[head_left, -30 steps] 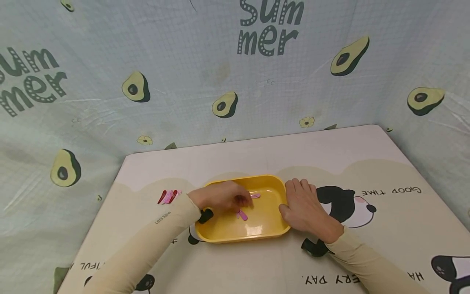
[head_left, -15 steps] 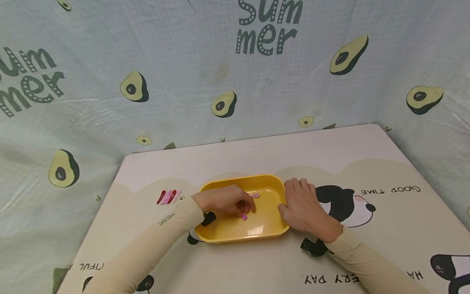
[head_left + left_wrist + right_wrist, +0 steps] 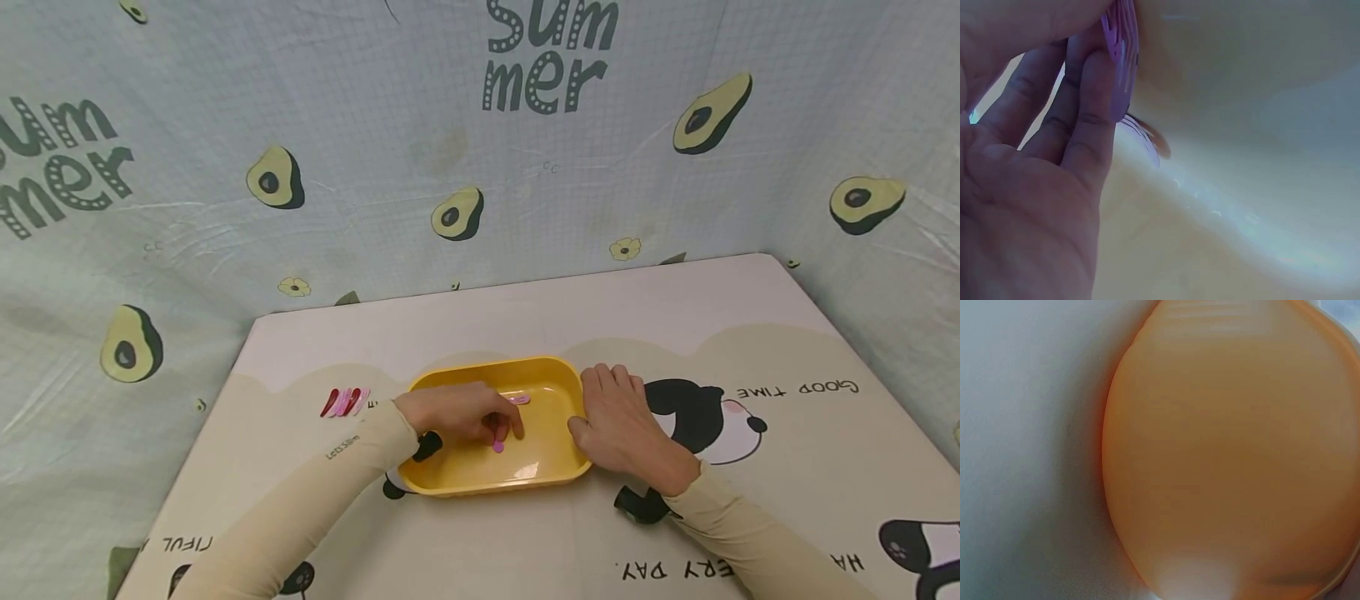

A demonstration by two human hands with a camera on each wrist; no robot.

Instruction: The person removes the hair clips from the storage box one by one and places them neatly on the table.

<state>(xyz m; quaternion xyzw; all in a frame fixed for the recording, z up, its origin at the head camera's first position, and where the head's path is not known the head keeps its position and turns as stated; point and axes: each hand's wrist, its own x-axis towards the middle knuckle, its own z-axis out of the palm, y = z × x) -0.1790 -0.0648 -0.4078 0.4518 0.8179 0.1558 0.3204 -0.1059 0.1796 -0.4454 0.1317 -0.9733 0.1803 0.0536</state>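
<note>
A yellow tray (image 3: 551,433) sits on the table in the head view, with pink snap hair clips in it. Inside it my left hand (image 3: 459,414) reaches down over the floor, thumb and fingers pinching a pink-purple hair clip (image 3: 1124,69). Just below the fingertips, the left wrist view shows a second hair clip (image 3: 1141,139), partly hidden by the hand. Farther back in the tray lies another pink clip (image 3: 519,399). My right hand (image 3: 624,425) grips the tray's right end, thumb at the near side of the rim. The right wrist view is filled mostly by the tray's wall (image 3: 1222,456).
Left of the tray, several red and pink hair clips (image 3: 345,402) lie side by side in a row on the table. The printed tabletop (image 3: 480,542) extends around the tray. An avocado-patterned cloth (image 3: 360,150) hangs behind and at both sides.
My left hand has shifted slightly right and nearer, its fingers closing on the pink clip that lay more exposed a second ago. The right hand and tray have stayed in place.
</note>
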